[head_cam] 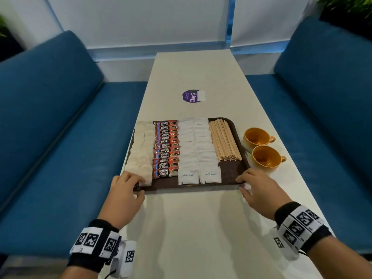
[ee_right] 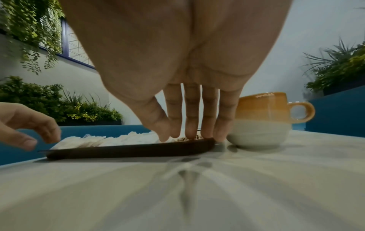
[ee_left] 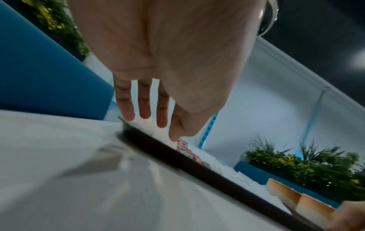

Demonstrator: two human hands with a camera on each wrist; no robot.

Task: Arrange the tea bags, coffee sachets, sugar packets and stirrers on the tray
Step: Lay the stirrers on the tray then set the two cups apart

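On the brown tray, going left to right, the tea bags are lying in pale overlapping columns, the coffee sachets are stacking in a single red column, the sugar packets are sitting in two white columns, and the stirrers are bundling together toward the far right corner. Nothing of these four kinds is showing loose on the surface, so the arranging is looking finished, with perhaps only a squaring of the tray left. The tray itself is resting at the middle of the surface, and two orange cups are standing just beside its right edge.

The left hand is reaching to the near left corner of the tray, its fingers stretching out straight and spread, the tips touching the nearest tea bag and the rim without curling round either. The right hand is mirroring it at the near right corner, its fingers pointing down, straight and close together, the tips pressing on the rim and gripping nothing
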